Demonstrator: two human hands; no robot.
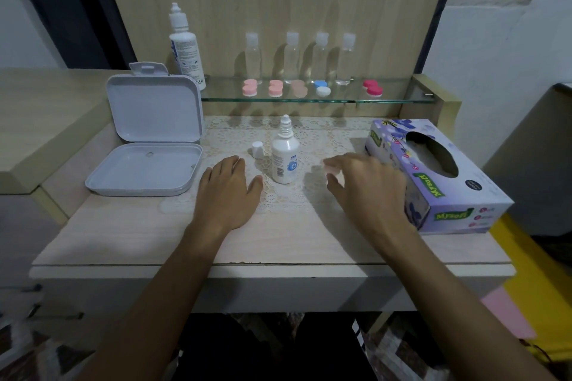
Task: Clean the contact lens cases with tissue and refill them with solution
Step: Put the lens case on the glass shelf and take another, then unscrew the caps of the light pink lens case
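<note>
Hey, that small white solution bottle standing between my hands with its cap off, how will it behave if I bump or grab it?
The small solution bottle stands tall on a narrow base, so a sideways bump would probably tip it. With its cap lying off beside it, a tip or a hard squeeze might spill solution. It looks like smooth plastic, likely light.

The bottle (285, 158) stood between my hands, its cap (257, 149) just left. The tissue box (439, 173) lay right, the open case (148, 136) left.
</note>
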